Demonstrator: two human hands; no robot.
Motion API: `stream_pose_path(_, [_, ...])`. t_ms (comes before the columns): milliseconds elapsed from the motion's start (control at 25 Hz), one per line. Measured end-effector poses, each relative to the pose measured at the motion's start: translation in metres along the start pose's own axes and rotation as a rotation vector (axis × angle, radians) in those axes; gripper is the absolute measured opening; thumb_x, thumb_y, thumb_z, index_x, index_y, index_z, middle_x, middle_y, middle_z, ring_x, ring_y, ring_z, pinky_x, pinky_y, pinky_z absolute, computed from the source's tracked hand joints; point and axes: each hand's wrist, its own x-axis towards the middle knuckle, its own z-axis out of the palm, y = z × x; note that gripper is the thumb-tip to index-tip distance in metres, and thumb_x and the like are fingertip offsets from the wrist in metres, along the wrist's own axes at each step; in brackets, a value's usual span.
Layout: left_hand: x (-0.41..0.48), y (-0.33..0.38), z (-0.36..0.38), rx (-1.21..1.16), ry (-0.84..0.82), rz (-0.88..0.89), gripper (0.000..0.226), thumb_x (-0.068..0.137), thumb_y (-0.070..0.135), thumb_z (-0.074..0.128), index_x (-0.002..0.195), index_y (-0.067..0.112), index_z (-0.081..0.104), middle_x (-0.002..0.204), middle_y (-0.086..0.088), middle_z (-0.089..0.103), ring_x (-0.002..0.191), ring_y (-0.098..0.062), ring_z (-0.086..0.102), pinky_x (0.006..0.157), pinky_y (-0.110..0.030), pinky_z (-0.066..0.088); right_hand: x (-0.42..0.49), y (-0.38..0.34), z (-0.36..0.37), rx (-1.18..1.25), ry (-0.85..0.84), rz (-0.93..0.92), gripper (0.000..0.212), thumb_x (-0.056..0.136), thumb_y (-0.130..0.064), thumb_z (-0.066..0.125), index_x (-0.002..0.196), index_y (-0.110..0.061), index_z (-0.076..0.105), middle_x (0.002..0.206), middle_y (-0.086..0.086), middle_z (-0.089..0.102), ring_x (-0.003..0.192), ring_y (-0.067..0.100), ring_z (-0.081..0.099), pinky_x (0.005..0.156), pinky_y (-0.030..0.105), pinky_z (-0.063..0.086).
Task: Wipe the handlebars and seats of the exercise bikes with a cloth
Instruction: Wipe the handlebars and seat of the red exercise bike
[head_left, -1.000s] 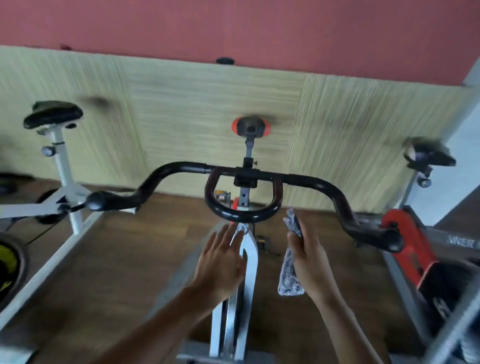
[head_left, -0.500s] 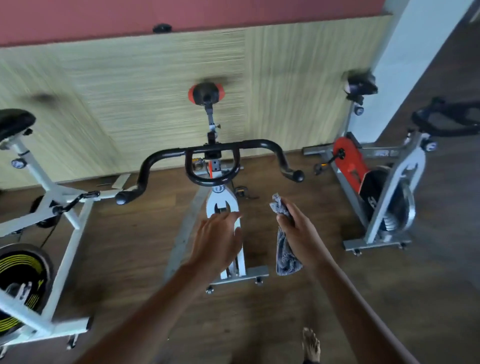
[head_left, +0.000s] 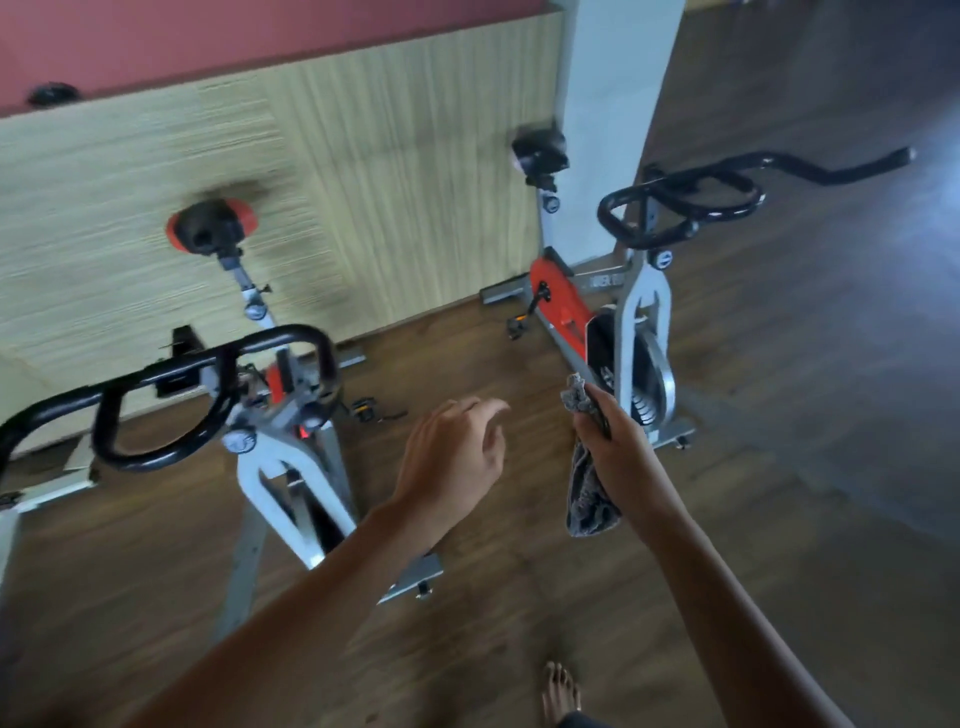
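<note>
The right hand (head_left: 621, 452), just right of centre, has its grip closed around a grey cloth (head_left: 589, 506) that hangs below the fist. The left hand (head_left: 452, 457), at its nine o'clock, has a loose, empty grip. The near handlebars (head_left: 270, 340) sit at nine o'clock with the red-rimmed seat (head_left: 210, 231) at ten. The far handlebars (head_left: 608, 210) are at one o'clock and the black seat (head_left: 537, 148) at twelve.
</note>
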Motion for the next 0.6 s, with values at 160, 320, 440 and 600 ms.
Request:
stream_pose_path(160, [0.064, 0.035, 0.031, -0.009, -0.036, -0.014, 0.028, 0.089, 0.013, 0.062, 0.114, 0.020, 0.071, 0.111, 0.005, 0.072, 0.105, -0.016, 0.066, 0.090, -0.036, 0.053, 0.053, 0.008, -0.062, 0.016, 0.006, 0.016, 0.038, 0.103, -0.023, 0.048, 0.141, -0.023, 0.051, 0.119, 0.000, 0.065, 0.110, 0.017, 0.061, 0.103, 0.048, 0.048])
stream_pose_path(320, [0.131, 0.040, 0.047, 0.015, -0.032, -0.042, 0.026, 0.091, 0.017, 0.061, 0.115, 0.022, 0.071, 0.112, 0.007, 0.071, 0.102, -0.015, 0.067, 0.089, -0.035, 0.054, 0.119, 0.012, -0.088, 0.028, 0.005, 0.022, 0.038, 0.103, -0.023, 0.048, 0.141, -0.023, 0.051, 0.118, 0.002, 0.065, 0.110, 0.018, 0.061, 0.099, 0.040, 0.049])
stream_pose_path(440, [0.189, 0.027, 0.053, 0.041, -0.035, -0.053, 0.027, 0.091, 0.018, 0.062, 0.116, 0.023, 0.070, 0.112, 0.008, 0.071, 0.097, -0.015, 0.069, 0.089, -0.035, 0.055, 0.179, 0.007, -0.084, 0.038, -0.021, 0.008, 0.039, 0.103, -0.024, 0.049, 0.141, -0.028, 0.051, 0.109, -0.006, 0.063, 0.099, 0.010, 0.057, 0.091, 0.035, 0.046])
stream_pose_path(600, [0.275, -0.005, 0.060, 0.030, -0.054, -0.061, 0.029, 0.092, 0.015, 0.064, 0.120, 0.019, 0.070, 0.118, 0.005, 0.071, 0.075, -0.019, 0.068, 0.080, -0.031, 0.055, 0.274, -0.017, -0.064, 0.027, -0.056, -0.018, 0.043, 0.103, -0.023, 0.049, 0.145, -0.028, 0.047, 0.126, -0.005, 0.063, 0.116, 0.012, 0.058, 0.104, 0.038, 0.045])
